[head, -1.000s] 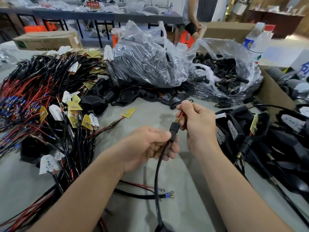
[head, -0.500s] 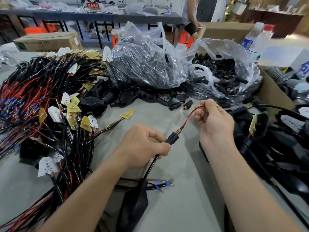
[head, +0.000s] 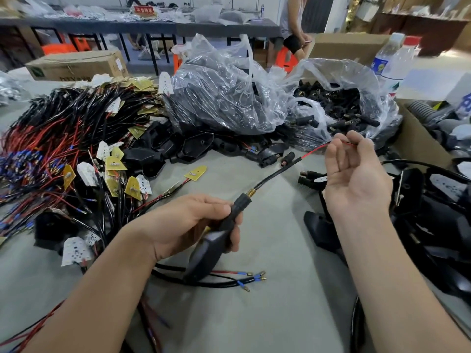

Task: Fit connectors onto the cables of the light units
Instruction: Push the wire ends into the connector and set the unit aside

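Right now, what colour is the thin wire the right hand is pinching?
Red; the wire at the right hand shows clearly in the head view.

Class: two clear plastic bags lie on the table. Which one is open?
The right bag, beside the bottles: its mouth gapes, exposing loose black connectors. In the left bag, plastic covers everything.

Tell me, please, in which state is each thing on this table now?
left grip, grips the connector.
right grip, pinches the cable's red wire.
connector, threaded on the cable, spring end out.
cable, stretched between both grips.
light unit, body pointing down below the left grip.
connector bag, open.
red-capped bottle, upright, capped.
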A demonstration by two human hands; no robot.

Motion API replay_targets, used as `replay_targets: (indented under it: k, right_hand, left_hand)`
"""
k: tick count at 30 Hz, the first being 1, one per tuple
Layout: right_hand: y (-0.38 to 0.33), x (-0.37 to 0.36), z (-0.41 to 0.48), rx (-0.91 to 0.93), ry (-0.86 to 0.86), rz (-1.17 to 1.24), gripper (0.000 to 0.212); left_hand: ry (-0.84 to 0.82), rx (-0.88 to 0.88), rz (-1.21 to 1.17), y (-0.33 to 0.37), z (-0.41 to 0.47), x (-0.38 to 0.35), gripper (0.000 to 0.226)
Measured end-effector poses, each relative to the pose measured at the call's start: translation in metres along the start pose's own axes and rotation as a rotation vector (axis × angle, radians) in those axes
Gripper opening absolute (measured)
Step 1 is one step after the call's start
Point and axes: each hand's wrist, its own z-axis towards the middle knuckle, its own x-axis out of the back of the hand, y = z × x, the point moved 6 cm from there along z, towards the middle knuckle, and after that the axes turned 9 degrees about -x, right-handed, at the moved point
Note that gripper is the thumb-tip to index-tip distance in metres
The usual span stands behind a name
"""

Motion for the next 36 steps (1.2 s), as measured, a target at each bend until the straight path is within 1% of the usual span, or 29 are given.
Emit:
replay_targets:
  k: [2, 3, 5, 6, 8, 10, 11, 12, 14, 16, 19, 20, 22, 24, 25, 27, 29, 31, 33, 36]
  right_hand:
    - [0.009, -0.004, -0.005, -0.065, -0.009, -0.087, 0.011]
    - [0.017, -0.006, -0.008, -0.105, 0.000, -0.170, 0.011]
    - [0.036, -0.011, -0.017, -0.171, -0.020, -0.442, 0.009]
    - [0.048, -0.016, -0.022, -0.188, -0.076, -0.633, 0.010]
    - [0.072, -0.025, -0.037, -0.207, -0.249, -0.978, 0.013]
    - [0.090, -0.031, -0.049, -0.232, -0.407, -1.174, 0.017]
    - [0.096, -0.032, -0.053, -0.234, -0.449, -1.206, 0.017]
    - [0.098, -0.033, -0.054, -0.223, -0.460, -1.205, 0.017]
    - [0.099, -0.034, -0.052, -0.190, -0.422, -1.131, 0.019]
    - [0.095, -0.034, -0.048, -0.184, -0.382, -0.997, 0.022]
    - [0.087, -0.034, -0.041, -0.208, -0.366, -0.797, 0.024]
    - [0.083, -0.034, -0.039, -0.206, -0.362, -0.754, 0.024]
    - [0.077, -0.033, -0.035, -0.197, -0.360, -0.702, 0.023]
    - [0.074, -0.031, -0.033, -0.194, -0.363, -0.693, 0.022]
    - [0.073, -0.030, -0.033, -0.194, -0.363, -0.697, 0.021]
    - [0.073, -0.029, -0.033, -0.200, -0.354, -0.699, 0.019]
    - [0.074, -0.028, -0.033, -0.206, -0.344, -0.705, 0.018]
    - [0.075, -0.027, -0.034, -0.207, -0.344, -0.720, 0.020]
    - [0.075, -0.027, -0.034, -0.203, -0.345, -0.730, 0.020]
    - [0.076, -0.027, -0.034, -0.215, -0.361, -0.726, 0.023]
  left_hand:
    - [0.074, 0.000, -0.072, -0.001, 0.002, 0.002, 0.022]
    - [0.108, -0.015, -0.083, -0.001, 0.003, 0.003, 0.023]
    - [0.173, -0.052, -0.091, 0.001, 0.007, 0.005, 0.023]
    - [0.211, -0.069, -0.081, 0.002, 0.009, 0.007, 0.023]
    - [0.289, -0.113, 0.003, 0.004, 0.011, 0.013, 0.024]
    - [0.328, -0.154, 0.160, 0.006, 0.012, 0.017, 0.024]
    - [0.330, -0.167, 0.229, 0.007, 0.012, 0.017, 0.023]
    - [0.331, -0.174, 0.277, 0.007, 0.013, 0.017, 0.022]
    - [0.360, -0.184, 0.296, 0.008, 0.013, 0.017, 0.022]
    - [0.396, -0.161, 0.241, 0.007, 0.014, 0.019, 0.032]
    - [0.356, -0.063, 0.157, 0.002, 0.012, 0.018, 0.047]
    - [0.341, -0.060, 0.137, 0.002, 0.011, 0.017, 0.047]
    - [0.332, -0.086, 0.110, 0.003, 0.011, 0.017, 0.038]
    - [0.345, -0.120, 0.133, 0.005, 0.012, 0.018, 0.024]
    - [0.355, -0.134, 0.146, 0.006, 0.012, 0.019, 0.021]
    - [0.409, -0.161, 0.157, 0.006, 0.013, 0.023, 0.024]
    - [0.472, -0.200, 0.180, 0.007, 0.013, 0.028, 0.018]
    - [0.499, -0.220, 0.231, 0.007, 0.014, 0.030, 0.019]
    - [0.486, -0.229, 0.262, 0.007, 0.014, 0.028, 0.021]
    - [0.420, -0.225, 0.241, 0.005, 0.016, 0.024, 0.019]
